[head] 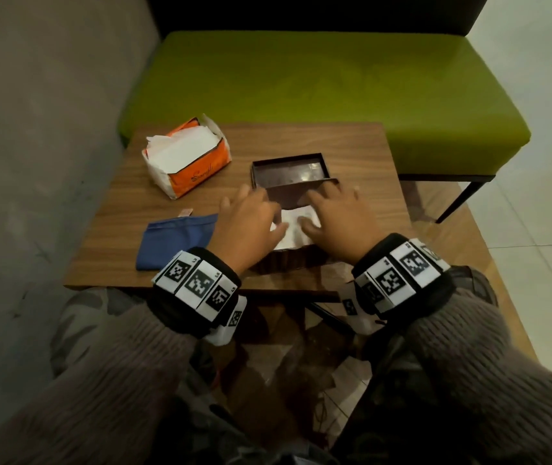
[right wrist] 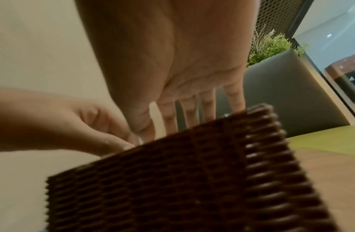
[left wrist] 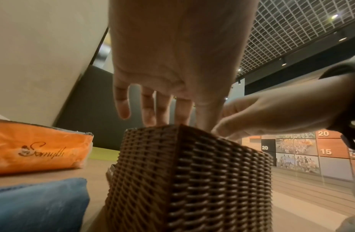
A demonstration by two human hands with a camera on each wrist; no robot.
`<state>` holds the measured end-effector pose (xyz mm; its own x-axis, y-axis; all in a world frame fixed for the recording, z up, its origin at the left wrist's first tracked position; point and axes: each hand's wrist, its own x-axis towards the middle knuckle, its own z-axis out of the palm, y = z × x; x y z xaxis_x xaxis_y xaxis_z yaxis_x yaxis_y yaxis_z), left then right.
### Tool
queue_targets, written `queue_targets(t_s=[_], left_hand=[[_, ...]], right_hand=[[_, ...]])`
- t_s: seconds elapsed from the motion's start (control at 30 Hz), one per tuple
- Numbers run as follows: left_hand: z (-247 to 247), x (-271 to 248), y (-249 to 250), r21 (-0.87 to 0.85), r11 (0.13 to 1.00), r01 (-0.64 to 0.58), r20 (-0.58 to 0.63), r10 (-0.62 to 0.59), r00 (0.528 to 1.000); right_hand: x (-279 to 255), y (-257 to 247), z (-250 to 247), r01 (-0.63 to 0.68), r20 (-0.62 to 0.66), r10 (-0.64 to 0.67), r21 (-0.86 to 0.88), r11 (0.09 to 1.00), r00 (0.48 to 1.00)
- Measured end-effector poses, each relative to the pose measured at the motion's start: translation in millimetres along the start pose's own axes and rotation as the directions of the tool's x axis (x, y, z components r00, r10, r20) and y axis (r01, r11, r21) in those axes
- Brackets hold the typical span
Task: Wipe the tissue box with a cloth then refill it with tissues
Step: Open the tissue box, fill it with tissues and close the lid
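Note:
A dark brown woven tissue box (head: 281, 263) stands near the front edge of the wooden table (head: 361, 146), its top open and white tissues (head: 293, 226) showing inside. My left hand (head: 251, 219) and right hand (head: 335, 213) lie side by side over the opening, fingers straight and reaching down onto the tissues. The left wrist view shows the left hand's fingers (left wrist: 152, 113) dipping behind the box wall (left wrist: 192, 172). In the right wrist view, the right hand's fingers (right wrist: 192, 109) do the same over the box (right wrist: 192, 180). The box lid (head: 289, 171) lies upturned just behind. A folded blue cloth (head: 173, 239) lies left of the box.
An opened orange tissue pack (head: 187, 156) sits at the table's back left. A green bench (head: 301, 88) runs behind the table, with a grey wall (head: 33, 162) on the left and tiled floor (head: 536, 246) on the right.

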<state>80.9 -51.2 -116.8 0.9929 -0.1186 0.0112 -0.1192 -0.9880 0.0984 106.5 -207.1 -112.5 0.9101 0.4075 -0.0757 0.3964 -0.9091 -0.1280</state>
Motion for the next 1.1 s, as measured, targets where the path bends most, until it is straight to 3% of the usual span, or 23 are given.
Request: queue_targets(t_s=[0.07, 0.17, 0.23, 0.3, 0.37, 0.47, 0.67, 0.93, 1.1], left_hand=[[2, -3, 2, 0.048, 0.998, -0.040, 0.183, 0.031, 0.983], [3, -3, -2, 0.033, 0.998, -0.050, 0.351, 0.035, 0.936], [-2, -2, -10, -0.060, 0.996, -0.071, 0.316, 0.086, 0.945], [-12, 2, -26, -0.303, 0.953, -0.020, 0.129, 0.062, 0.990], [-23, 11, -49, -0.483, 0.874, 0.051, -0.059, -0.090, 0.994], [-31, 33, -95, -0.462, 0.873, 0.159, -0.177, -0.266, 0.948], [-15, 76, -163, -0.374, 0.890, 0.261, -0.163, -0.340, 0.926], [16, 110, -176, -0.312, 0.920, 0.238, -0.021, -0.258, 0.966], [25, 120, -181, -0.155, 0.954, 0.258, 0.048, -0.254, 0.966]], right_hand=[[-5, -8, 3, 0.040, 0.123, -0.051, 0.092, 0.995, 0.991], [-7, -13, 4, -0.060, 0.339, 0.005, 0.152, 0.986, 0.941], [-8, -11, 2, -0.075, 0.357, 0.004, 0.187, 0.979, 0.934], [-10, -8, 1, -0.040, 0.330, -0.038, 0.227, 0.973, 0.943], [-11, -8, 0, 0.007, 0.332, -0.079, 0.214, 0.977, 0.940], [-9, -8, 6, 0.080, 0.378, -0.105, 0.081, 0.994, 0.920], [-7, -4, 14, 0.108, 0.366, -0.112, 0.033, 0.994, 0.924], [-5, -4, 17, 0.106, 0.339, -0.109, 0.028, 0.994, 0.934], [-5, -5, 16, 0.115, 0.335, -0.114, 0.017, 0.993, 0.935]])
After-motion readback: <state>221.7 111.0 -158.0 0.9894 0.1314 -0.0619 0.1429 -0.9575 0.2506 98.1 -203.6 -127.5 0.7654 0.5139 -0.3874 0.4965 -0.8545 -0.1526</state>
